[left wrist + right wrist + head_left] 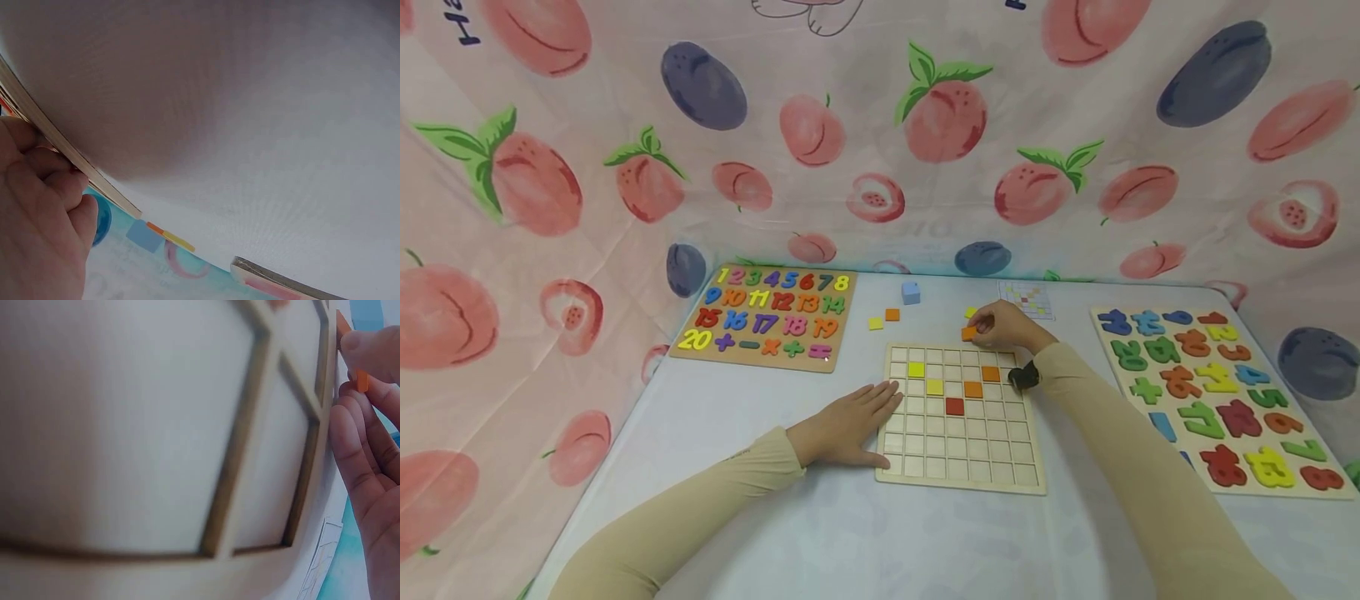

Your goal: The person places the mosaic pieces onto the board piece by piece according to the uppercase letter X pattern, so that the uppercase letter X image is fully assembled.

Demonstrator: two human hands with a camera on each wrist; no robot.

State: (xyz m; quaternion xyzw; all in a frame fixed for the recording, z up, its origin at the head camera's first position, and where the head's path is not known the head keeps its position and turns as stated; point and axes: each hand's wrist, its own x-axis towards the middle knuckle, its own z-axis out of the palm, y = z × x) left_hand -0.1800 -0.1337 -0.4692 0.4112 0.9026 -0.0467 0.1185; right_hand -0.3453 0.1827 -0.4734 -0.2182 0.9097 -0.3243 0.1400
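Observation:
A wooden grid board [925, 475] lies in the middle of the table, with yellow tiles [916, 370], orange tiles [973, 390] and one red tile [954, 407] set in its squares. My left hand [850, 423] rests flat with its fingers on the board's left edge; in the left wrist view the fingers [69, 181] meet the board's side. Just beyond the far edge, my right hand [1000, 325] pinches an orange tile [968, 333] between thumb and fingers. The right wrist view shows that tile's orange edge [362, 381] by the thumb.
Behind the board lie a loose yellow tile [876, 323], an orange tile [892, 315] and a blue cube [911, 293]. A printed pattern card [1037, 302] lies at the back right. Number puzzle boards stand left [760, 358] and right [1322, 487]. Another yellow tile [971, 312] is beside the right hand.

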